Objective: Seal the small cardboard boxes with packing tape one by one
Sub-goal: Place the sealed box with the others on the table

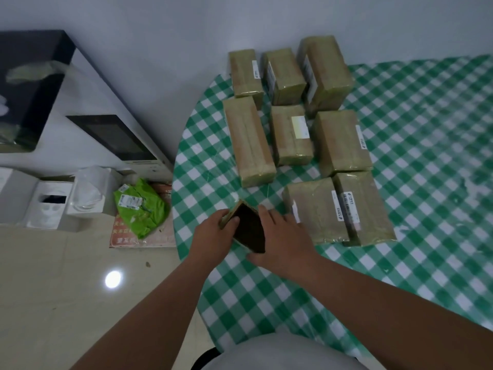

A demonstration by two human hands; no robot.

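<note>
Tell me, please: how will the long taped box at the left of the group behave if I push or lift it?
The long taped box lies flat on its broad side, so it will probably slide rather than tip. Its glossy tape wrap and the shiny checked tablecloth suggest it may be slippery. The cardboard looks stiff; its weight cannot be judged.

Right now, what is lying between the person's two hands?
In the head view, an open small box with a dark inside sits between the left hand and the right hand. The left fingers curl over its edge; the right hand rests against its side.
</note>
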